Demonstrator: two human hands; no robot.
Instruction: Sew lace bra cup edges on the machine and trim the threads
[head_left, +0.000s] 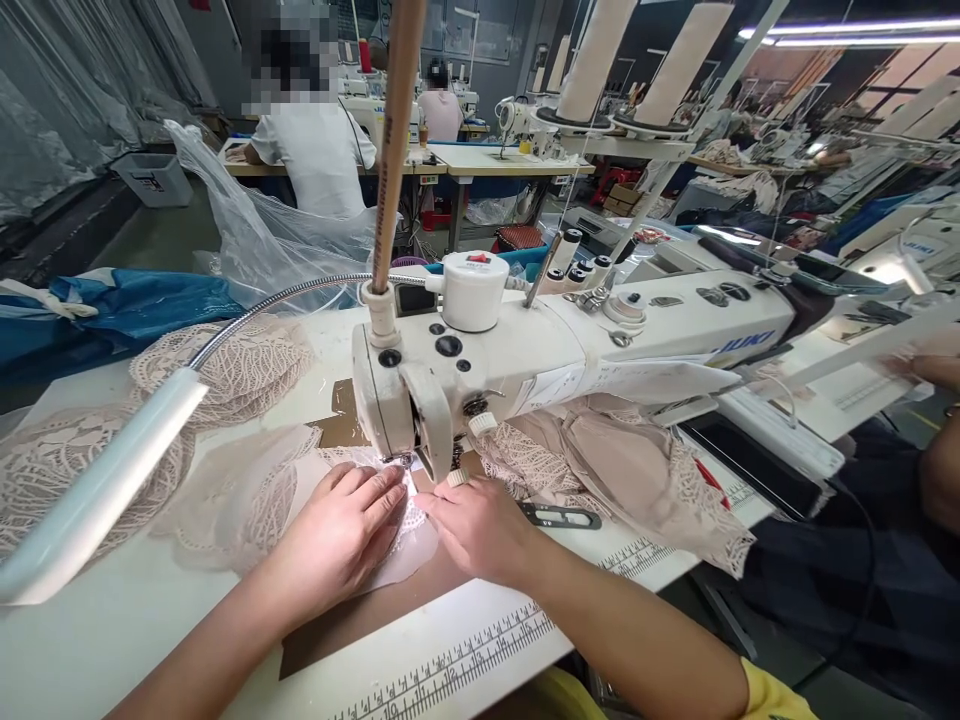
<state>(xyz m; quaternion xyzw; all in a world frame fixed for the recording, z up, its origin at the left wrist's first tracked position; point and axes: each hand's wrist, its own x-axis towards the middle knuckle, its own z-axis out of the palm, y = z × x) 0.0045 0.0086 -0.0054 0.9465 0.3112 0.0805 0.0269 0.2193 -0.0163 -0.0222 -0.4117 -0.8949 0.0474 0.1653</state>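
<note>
Beside the presser foot of a white sewing machine, my left hand lies on a pale lace-edged fabric piece, fingers stretched out and pressing it down. My right hand is just right of the needle area, its fingers curled together and pinching the lace edge; its thumb is mostly hidden. A brown sheet lies under the work. Close to my right hand are thread snips. The needle tip is hard to make out.
Stacked beige lace pieces lie at the left, and more lace fabric at the right. A lit lamp hangs over the left side. A dark phone rests at the right. A printed ruler runs along the front edge.
</note>
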